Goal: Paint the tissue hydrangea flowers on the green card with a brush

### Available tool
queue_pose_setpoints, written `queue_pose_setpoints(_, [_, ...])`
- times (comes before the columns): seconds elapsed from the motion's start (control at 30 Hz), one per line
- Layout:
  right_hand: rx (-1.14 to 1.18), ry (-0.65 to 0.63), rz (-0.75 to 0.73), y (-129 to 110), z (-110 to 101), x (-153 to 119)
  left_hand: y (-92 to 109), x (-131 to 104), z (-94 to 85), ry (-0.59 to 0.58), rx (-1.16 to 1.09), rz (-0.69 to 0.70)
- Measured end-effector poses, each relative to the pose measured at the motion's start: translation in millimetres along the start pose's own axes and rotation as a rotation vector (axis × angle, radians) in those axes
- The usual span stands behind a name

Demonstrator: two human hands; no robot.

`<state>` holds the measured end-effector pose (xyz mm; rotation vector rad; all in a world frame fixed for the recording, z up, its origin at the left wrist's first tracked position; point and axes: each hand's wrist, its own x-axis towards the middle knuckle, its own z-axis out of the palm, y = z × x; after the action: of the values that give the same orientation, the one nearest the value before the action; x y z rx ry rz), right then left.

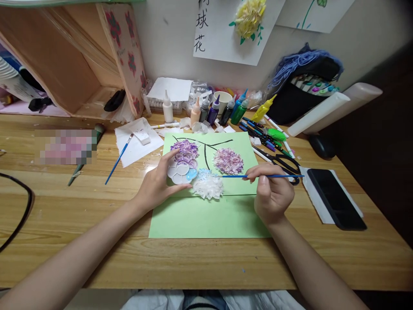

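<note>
My left hand grips a small flower-shaped paint palette by its edge, thumb and fingers around it. Light blue and purple paint lie in its wells. In my right hand is a thin blue paintbrush, its tip at the white tissue-paper flower, whose top is tinted light blue. Beneath lies a green paper sheet with black drawn branches. A purple-and-white paper flower sits at its right, and a purple one at upper left is partly covered by the palette.
Several paint bottles stand along the back, near a white cup. Scissors and pens lie right of the sheet, beside a black phone. Another brush rests on white paper at left. A pink box stands back left.
</note>
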<state>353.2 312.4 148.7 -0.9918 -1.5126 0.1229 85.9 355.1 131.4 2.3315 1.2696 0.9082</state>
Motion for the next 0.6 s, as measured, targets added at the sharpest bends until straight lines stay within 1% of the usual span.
queue_pose_setpoints(0.13, [-0.018,-0.055,-0.036,0.6,-0.6,-1.2,-0.3,-0.4,-0.1,0.003,0.002,-0.006])
queue_pose_setpoints(0.27, [-0.015,-0.096,-0.027,-0.5,-0.3,-1.9,-0.8,-0.7,0.3,0.000,-0.003,-0.008])
queue_pose_setpoints(0.47, [0.005,-0.059,-0.054,-0.1,-1.3,-0.5,-1.7,-0.7,0.5,0.004,0.012,-0.018])
queue_pose_setpoints(0.6, [-0.023,-0.127,-0.060,0.1,-2.3,0.7,-2.1,-0.8,0.5,0.001,0.016,-0.015])
